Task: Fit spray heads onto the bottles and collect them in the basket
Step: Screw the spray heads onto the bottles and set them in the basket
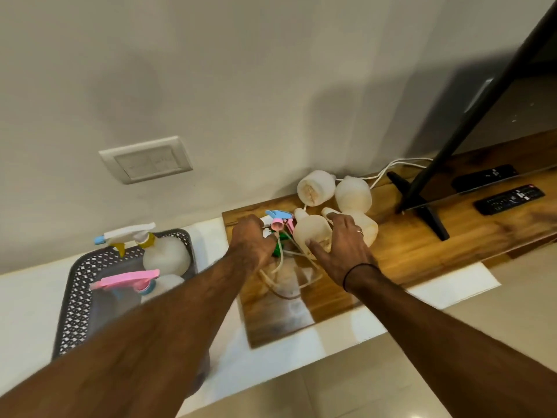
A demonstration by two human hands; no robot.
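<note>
basket: the grey lattice basket [79, 285] sits at about 8 o'clock, nearest to me, on the white surface [301, 336]. Two finished bottles are already in it, one with a pink spray head [126, 279] and behind it one with a white-and-yellow spray head [129, 235].

step: looks like pairing up the next bottle and head. Nothing is screwed together out here yet, as far as I can tell.

left hand: the left hand [251, 239] is down in the pile of loose spray heads [280, 223] near the centre, on the wooden board [401, 251]. Its fingers are curled in among the heads and their dip tubes, but what exactly they've pinched is hidden, so I can't tell.

right hand: the right hand [346, 244] is at roughly 2 o'clock of the left one. Its fingers are spread wide and wrapped over a lying white bottle [310, 233], thumb on the near side, fingertips over the far side.

next move: my guess is to lift that bottle, get its neck facing the left hand, feed a tube in and twist the collar down. The tangled tubes could drag other heads along.

far end: more empty bottles [352, 194] lie toward 1 o'clock by the wall, well apart from the basket.
</note>
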